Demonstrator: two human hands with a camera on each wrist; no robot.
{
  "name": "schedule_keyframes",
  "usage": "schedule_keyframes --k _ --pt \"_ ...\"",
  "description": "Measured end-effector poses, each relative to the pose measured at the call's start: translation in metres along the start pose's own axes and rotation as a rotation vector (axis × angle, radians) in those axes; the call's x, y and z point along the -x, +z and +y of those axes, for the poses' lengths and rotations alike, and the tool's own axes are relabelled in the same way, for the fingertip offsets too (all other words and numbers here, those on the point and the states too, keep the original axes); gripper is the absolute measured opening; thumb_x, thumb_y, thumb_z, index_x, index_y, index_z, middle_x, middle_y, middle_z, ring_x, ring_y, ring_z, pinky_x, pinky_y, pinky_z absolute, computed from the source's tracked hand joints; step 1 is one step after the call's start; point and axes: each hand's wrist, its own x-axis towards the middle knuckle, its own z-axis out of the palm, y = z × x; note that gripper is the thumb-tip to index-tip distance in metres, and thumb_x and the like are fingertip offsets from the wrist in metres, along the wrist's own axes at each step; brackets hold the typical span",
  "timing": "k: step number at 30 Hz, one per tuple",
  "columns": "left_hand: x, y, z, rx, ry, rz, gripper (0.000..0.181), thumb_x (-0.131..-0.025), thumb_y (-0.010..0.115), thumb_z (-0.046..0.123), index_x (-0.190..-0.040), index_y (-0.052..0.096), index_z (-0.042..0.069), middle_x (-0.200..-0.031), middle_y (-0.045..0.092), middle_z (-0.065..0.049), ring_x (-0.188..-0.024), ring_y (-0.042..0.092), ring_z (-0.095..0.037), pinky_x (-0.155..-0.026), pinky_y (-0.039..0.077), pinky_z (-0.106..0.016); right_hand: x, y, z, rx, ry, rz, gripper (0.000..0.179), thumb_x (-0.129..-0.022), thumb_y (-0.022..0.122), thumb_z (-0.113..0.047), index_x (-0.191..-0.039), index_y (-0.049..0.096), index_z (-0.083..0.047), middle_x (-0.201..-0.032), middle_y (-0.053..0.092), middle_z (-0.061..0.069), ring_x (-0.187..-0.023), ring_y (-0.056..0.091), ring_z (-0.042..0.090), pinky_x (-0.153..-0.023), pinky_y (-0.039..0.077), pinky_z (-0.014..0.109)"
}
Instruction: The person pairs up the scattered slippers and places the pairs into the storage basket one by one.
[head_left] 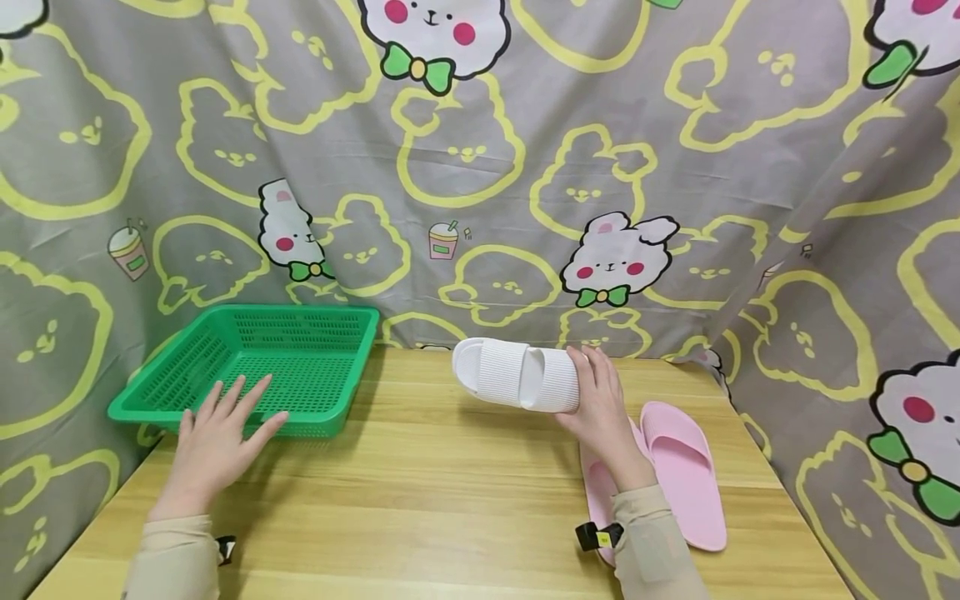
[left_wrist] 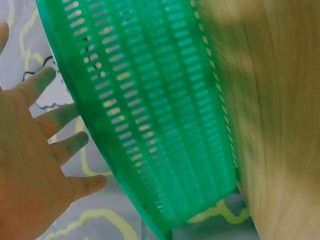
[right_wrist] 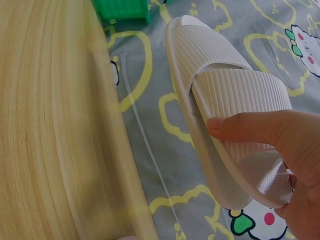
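Observation:
A pair of white ribbed slide slippers [head_left: 501, 372] is held above the table by my right hand [head_left: 600, 412], toes pointing left. In the right wrist view the thumb [right_wrist: 245, 127] presses on the strap of the nearer slipper, the two slippers lie against each other, and the other fingers are mostly hidden behind them. My left hand [head_left: 217, 446] is at the near side of a green plastic basket [head_left: 322, 425], its fingers spread and straight. From the left wrist, those fingers [left_wrist: 67, 149] show close by the basket's rim, holding nothing.
A pair of pink slippers [head_left: 686, 479] lies on the wooden table [head_left: 420, 508] at the right, partly under my right forearm. The slatted basket stands at the back left. A grey patterned cloth [head_left: 480, 167] hangs behind the table and along its sides.

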Motion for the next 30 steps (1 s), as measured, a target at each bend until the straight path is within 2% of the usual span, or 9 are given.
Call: schedule_keyframes --k 6,15,20,30 --pt "0.002 0.0 -0.01 -0.003 -0.028 -0.013 0.07 -0.087 0.04 0.058 -0.143 0.006 0.036 -0.151 0.006 -0.017 -0.136 -0.01 -0.041 -0.092 -0.006 -0.074 0.0 0.001 -0.001 0.003 -0.001 -0.002 0.102 -0.042 0.086 -0.018 -0.132 0.038 -0.012 -0.133 0.036 0.017 -0.127 0.029 0.04 -0.104 0.025 0.056" --pt "0.006 0.003 -0.017 -0.017 -0.057 -0.054 0.07 -0.087 0.037 0.06 -0.143 0.003 0.036 -0.151 0.0 -0.018 -0.134 -0.014 -0.043 -0.091 -0.005 -0.075 0.0 0.004 -0.004 0.004 -0.002 -0.002 0.103 -0.041 0.087 -0.016 -0.132 0.038 -0.012 -0.133 0.036 0.017 -0.127 0.029 0.039 -0.104 0.025 0.056" --pt "0.009 0.005 -0.019 -0.015 -0.074 -0.073 0.07 -0.087 0.036 0.061 -0.143 0.003 0.036 -0.15 0.0 -0.019 -0.133 -0.014 -0.045 -0.091 -0.005 -0.075 -0.001 0.003 -0.006 0.002 0.0 0.006 0.102 -0.042 0.086 -0.017 -0.132 0.038 -0.012 -0.133 0.037 0.017 -0.127 0.029 0.038 -0.104 0.025 0.055" --pt "0.01 0.003 -0.019 -0.01 -0.068 -0.076 0.069 -0.086 0.037 0.061 -0.144 0.009 0.035 -0.15 0.004 -0.021 -0.133 -0.01 -0.048 -0.092 -0.004 -0.074 -0.002 0.007 -0.016 -0.001 -0.005 0.032 0.1 -0.041 0.085 -0.017 -0.13 0.04 -0.012 -0.129 0.038 0.016 -0.125 0.031 0.039 -0.103 0.027 0.056"
